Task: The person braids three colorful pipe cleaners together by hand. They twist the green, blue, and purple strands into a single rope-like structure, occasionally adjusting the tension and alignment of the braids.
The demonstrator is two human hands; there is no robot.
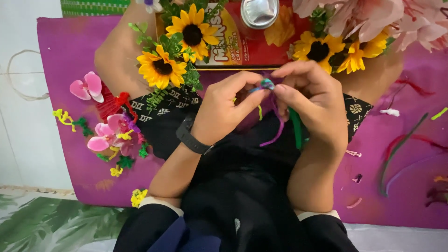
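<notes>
Dark sleeves at the bottom of the frame, forearms running up to the centre. Left hand (224,109), with a black watch (192,136) on its wrist, and right hand (310,100) meet mid-frame, just below the red box (242,44). Fingers (254,95) of both hands are pressed together, pinching a small blue-green bud (267,84) between the tips. Purple pipe cleaner (275,126) hangs down from the bud, a green stem (297,128) beside it under the right hand. Hands sit over my lap on black cloth. Purple mat (70,51) lies under everything. Sunflowers (177,46) upper centre-left, more sunflowers (336,51) upper right, pink blooms (373,18) in the top right corner. Pink orchid pieces (109,133) and yellow bits on the left of the mat. Loose pipe cleaners (401,149) at right, well apart from the hands.
</notes>
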